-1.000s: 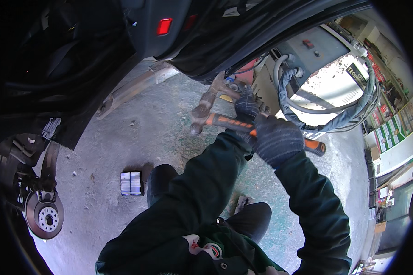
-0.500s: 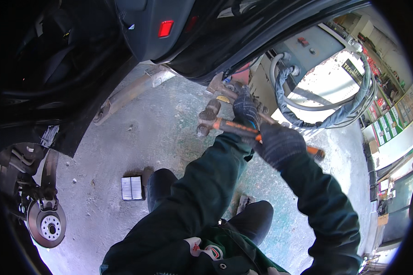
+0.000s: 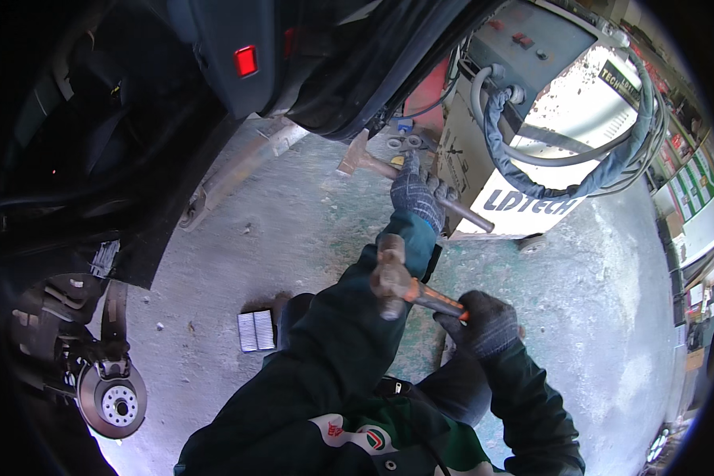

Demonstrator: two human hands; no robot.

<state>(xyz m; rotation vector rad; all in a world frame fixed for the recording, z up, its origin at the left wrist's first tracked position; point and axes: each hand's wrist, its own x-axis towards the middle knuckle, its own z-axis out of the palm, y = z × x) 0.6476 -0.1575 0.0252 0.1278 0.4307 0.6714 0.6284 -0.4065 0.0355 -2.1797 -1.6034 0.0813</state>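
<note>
My gloved left hand [image 3: 417,197] grips a steel-handled hammer-like tool [image 3: 355,155]; its flat head is at the lower edge of a black car body panel [image 3: 325,95], touching or very near it. Lower down, my gloved right hand [image 3: 482,325] is closed round a hammer [image 3: 393,276] with an orange-and-black handle. Its metal head hangs over my left forearm; whether it touches the sleeve I cannot tell.
A white wheeled machine [image 3: 531,182] with looped hoses stands at the right, near shelving [image 3: 686,170]. A brake disc [image 3: 95,401] is exposed at left. A pleated filter [image 3: 255,330] lies on the concrete floor [image 3: 182,349]. A metal beam [image 3: 238,166] runs under the car.
My right hand and its hammer have dropped toward my body, away from the left hand's tool, now showing that tool's handle. The view has shifted slightly.
</note>
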